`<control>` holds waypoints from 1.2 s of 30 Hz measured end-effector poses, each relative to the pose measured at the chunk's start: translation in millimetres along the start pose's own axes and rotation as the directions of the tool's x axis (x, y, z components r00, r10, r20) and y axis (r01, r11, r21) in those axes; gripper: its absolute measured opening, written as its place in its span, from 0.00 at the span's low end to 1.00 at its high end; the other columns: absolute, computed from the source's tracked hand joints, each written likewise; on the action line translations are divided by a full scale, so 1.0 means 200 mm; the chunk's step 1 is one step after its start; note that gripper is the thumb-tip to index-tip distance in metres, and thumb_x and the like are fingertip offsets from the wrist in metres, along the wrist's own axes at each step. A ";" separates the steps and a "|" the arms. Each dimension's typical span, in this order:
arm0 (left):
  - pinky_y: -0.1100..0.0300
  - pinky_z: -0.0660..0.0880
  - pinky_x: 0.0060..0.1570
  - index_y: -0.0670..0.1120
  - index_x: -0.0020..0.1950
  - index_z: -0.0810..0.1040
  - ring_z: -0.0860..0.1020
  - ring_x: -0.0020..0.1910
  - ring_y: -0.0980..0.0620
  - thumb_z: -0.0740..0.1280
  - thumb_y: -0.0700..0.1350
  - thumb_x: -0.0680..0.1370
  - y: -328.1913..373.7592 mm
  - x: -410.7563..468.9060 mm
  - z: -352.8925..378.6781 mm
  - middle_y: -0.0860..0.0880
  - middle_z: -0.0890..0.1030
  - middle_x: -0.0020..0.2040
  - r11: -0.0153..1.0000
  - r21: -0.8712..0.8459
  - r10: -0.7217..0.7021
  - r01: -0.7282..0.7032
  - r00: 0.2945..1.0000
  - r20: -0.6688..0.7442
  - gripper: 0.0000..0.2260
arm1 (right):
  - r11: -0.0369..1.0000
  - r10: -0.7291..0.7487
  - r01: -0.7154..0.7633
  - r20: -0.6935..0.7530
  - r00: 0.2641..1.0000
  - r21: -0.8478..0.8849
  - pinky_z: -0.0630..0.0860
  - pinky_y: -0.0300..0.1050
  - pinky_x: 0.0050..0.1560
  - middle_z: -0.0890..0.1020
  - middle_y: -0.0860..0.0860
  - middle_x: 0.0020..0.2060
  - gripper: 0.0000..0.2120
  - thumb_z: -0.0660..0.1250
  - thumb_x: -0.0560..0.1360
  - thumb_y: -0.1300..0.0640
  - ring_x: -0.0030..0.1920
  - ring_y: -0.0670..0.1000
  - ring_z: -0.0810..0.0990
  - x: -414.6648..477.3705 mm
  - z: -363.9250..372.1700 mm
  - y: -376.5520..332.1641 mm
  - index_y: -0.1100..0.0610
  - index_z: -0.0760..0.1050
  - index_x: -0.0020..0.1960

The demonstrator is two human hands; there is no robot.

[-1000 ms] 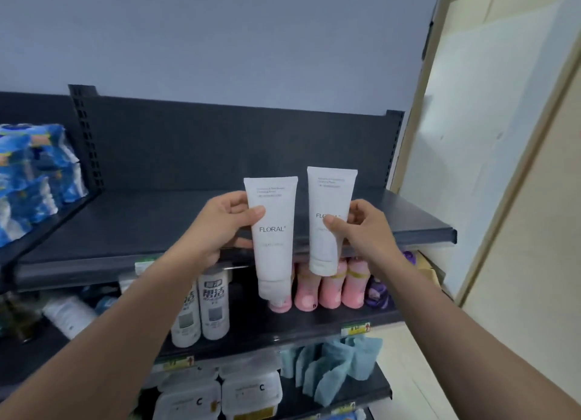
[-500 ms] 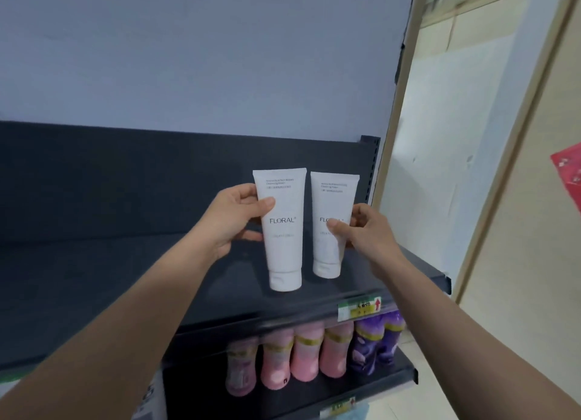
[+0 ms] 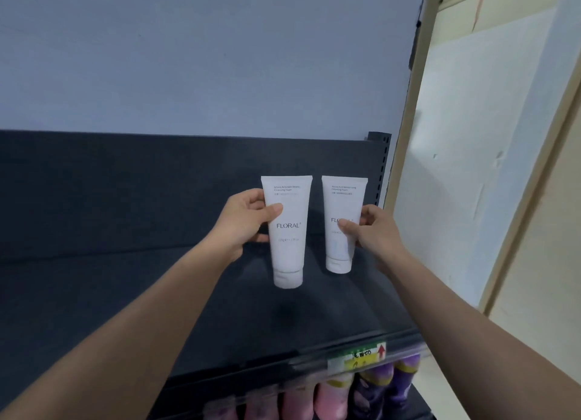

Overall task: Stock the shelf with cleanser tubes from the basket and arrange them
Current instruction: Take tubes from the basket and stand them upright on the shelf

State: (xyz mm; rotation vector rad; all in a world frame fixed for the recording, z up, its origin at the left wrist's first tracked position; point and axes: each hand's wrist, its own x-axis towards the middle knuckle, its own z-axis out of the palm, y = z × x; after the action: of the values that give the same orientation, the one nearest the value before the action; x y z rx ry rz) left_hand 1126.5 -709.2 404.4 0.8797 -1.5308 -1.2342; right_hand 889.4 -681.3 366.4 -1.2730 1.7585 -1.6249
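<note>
Two white FLORAL cleanser tubes up over the dark top shelf, caps down, upright, side by side w/ a gap between. Left hand grips the left tube, thumb across its front; right hand pinches the right tube at mid-body. Can't tell if caps touch the shelf. Pink & purple bottles on the tier below, behind a price label.

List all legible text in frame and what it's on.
"FLORAL": left tube, mid-body.
"FLO": right tube, rest covered by right hand.
"Cleansing Foam": small print atop both tubes; remaining small print too blurred.
Price tag on shelf edge: red arrow, writing unreadable.
</note>
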 end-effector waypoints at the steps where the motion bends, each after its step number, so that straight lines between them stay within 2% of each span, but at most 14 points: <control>1: 0.51 0.82 0.44 0.42 0.55 0.79 0.84 0.47 0.50 0.68 0.39 0.77 -0.01 0.03 0.03 0.48 0.85 0.49 1.000 0.006 0.000 0.000 1.000 -0.015 0.07 | 1.000 -0.005 0.005 0.004 1.000 0.004 0.80 0.58 0.54 0.84 0.50 0.47 0.13 0.77 0.68 0.56 0.49 0.52 0.83 0.05 -0.01 0.02 0.53 0.76 0.49; 7: 0.60 0.79 0.34 0.44 0.53 0.79 0.83 0.42 0.55 0.67 0.38 0.78 -0.06 0.19 0.20 0.50 0.85 0.47 1.000 0.027 -0.007 0.010 0.994 -0.107 0.06 | 0.999 -0.030 0.031 0.057 0.998 -0.012 0.79 0.54 0.55 0.83 0.49 0.46 0.11 0.76 0.70 0.58 0.49 0.51 0.82 0.29 -0.07 0.10 0.52 0.75 0.47; 12: 0.54 0.80 0.42 0.43 0.54 0.79 0.83 0.43 0.53 0.67 0.37 0.78 -0.11 0.31 0.35 0.49 0.85 0.47 1.000 0.018 -0.016 0.020 0.985 -0.174 0.06 | 0.997 -0.060 0.064 0.095 0.994 -0.044 0.77 0.46 0.48 0.82 0.49 0.49 0.13 0.74 0.71 0.57 0.50 0.50 0.81 0.46 -0.13 0.16 0.56 0.75 0.52; 18: 0.58 0.80 0.38 0.44 0.52 0.79 0.83 0.40 0.55 0.67 0.36 0.78 -0.14 0.39 0.45 0.51 0.85 0.45 0.999 0.031 -0.011 0.018 0.975 -0.221 0.06 | 0.999 -0.036 0.038 0.176 0.984 -0.010 0.79 0.51 0.53 0.83 0.49 0.48 0.12 0.75 0.70 0.57 0.49 0.49 0.82 0.63 -0.10 0.26 0.54 0.75 0.51; 25: 0.51 0.77 0.43 0.43 0.53 0.79 0.82 0.41 0.50 0.66 0.35 0.78 -0.17 0.46 0.53 0.49 0.85 0.47 0.998 0.058 -0.002 0.019 0.960 -0.282 0.07 | 1.000 -0.021 0.019 0.224 0.974 0.009 0.80 0.54 0.53 0.83 0.50 0.47 0.13 0.75 0.70 0.58 0.48 0.51 0.82 0.74 -0.07 0.33 0.56 0.76 0.52; 36: 0.49 0.79 0.53 0.47 0.52 0.80 0.82 0.51 0.48 0.66 0.35 0.78 -0.26 0.59 0.56 0.49 0.84 0.51 0.992 0.105 -0.023 0.064 0.935 -0.353 0.08 | 0.996 -0.084 0.081 0.261 0.962 0.022 0.77 0.45 0.50 0.83 0.49 0.48 0.14 0.73 0.72 0.58 0.49 0.48 0.81 0.82 -0.04 0.37 0.55 0.76 0.56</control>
State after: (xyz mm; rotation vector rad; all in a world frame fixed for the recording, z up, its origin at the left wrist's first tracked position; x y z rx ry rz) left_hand 983.4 -798.6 376.1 1.1489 -1.3061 -0.9627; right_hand 777.8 -819.8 341.9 -1.4972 1.5521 -1.4307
